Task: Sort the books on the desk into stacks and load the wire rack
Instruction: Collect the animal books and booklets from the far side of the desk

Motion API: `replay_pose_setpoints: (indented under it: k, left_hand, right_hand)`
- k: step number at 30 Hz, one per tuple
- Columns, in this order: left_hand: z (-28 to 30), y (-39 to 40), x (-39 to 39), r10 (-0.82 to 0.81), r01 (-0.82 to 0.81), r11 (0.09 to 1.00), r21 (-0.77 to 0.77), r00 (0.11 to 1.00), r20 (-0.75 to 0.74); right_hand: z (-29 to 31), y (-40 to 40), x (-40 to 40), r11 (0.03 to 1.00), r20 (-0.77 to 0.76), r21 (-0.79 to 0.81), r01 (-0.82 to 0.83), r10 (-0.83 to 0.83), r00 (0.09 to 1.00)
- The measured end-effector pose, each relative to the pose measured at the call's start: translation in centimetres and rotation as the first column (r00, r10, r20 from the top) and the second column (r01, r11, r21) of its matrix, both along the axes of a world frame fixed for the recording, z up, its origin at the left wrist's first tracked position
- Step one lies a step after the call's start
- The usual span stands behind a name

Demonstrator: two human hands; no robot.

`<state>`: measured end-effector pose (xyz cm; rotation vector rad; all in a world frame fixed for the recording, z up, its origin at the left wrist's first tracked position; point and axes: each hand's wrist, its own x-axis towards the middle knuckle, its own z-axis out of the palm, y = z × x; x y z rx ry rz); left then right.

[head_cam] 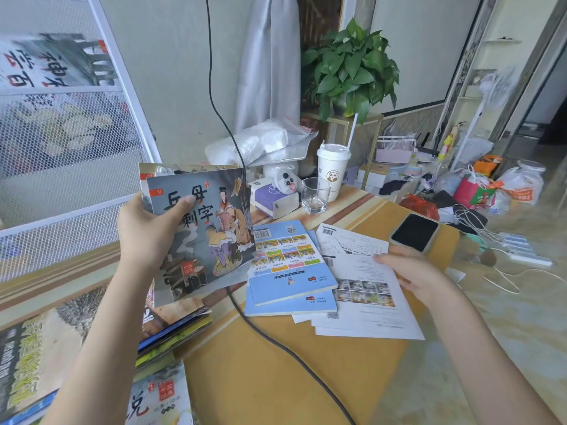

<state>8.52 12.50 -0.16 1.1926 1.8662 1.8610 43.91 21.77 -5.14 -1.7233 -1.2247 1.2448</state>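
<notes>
My left hand [147, 231] grips a bundle of thin picture books [211, 240] by their left edge, thumb on the front cover, held upright above the desk. A low stack of picture books [178, 329] lies under it. Two blue books [288, 271] lie face down in the middle of the yellow desk [276, 378]. White booklets [368, 302] lie to their right, and my right hand [411, 271] rests on them with loosely bent fingers. The white wire rack [76, 154] stands at the left with a book [52, 61] inside it.
A black cable [276, 342] crosses the desk. A phone [414, 231] lies at the desk's right edge. A glass [315, 194], a lidded cup with straw [333, 170] and a tissue box [273, 199] stand at the back. More books [33, 363] lie at lower left.
</notes>
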Motion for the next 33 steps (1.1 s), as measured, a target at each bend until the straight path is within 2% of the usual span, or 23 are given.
replay_pose_setpoints:
  k: [3,5,12,14,19,24,28,33]
  left_hand:
    - [0.1,0.0,0.0,0.014,-0.014,1.000,-0.016,1.000,0.001]
    - [0.0,-0.1,-0.1,0.018,-0.018,1.000,-0.025,1.000,0.008]
    - [0.3,-0.2,0.1,0.029,-0.029,0.999,-0.040,1.000,-0.007]
    - [0.5,-0.3,0.4,0.029,-0.029,0.999,-0.039,0.999,-0.021]
    - [0.5,-0.4,0.4,0.014,-0.014,0.999,-0.029,1.000,-0.015]
    - [0.1,-0.4,-0.3,0.035,-0.035,0.998,-0.057,0.999,0.003]
    - [0.0,-0.4,-0.3,0.032,-0.032,0.998,-0.059,0.999,-0.001]
    - [0.2,-0.3,-0.1,0.024,-0.024,0.999,-0.047,1.000,0.002]
  right_hand:
    - [0.5,1.5,-0.5,0.994,-0.112,-0.079,0.075,-0.083,0.990]
    - [0.9,2.3,-0.5,0.989,-0.088,-0.118,0.087,-0.098,0.991]
    - [1.0,3.6,-0.1,0.987,-0.033,-0.157,0.017,-0.022,0.999]
    - [0.9,3.6,-0.9,0.984,-0.050,-0.177,-0.027,0.019,0.999]
    - [0.8,4.1,-2.4,0.964,0.043,-0.221,-0.150,0.163,0.986]
    - [0.6,3.5,-2.9,0.951,-0.026,-0.239,-0.197,0.197,0.980]
    - [0.1,3.3,-3.6,0.915,-0.181,-0.275,-0.295,0.252,0.951]
    - [-1.6,3.1,-5.4,0.922,-0.324,-0.222,-0.318,0.238,0.916]
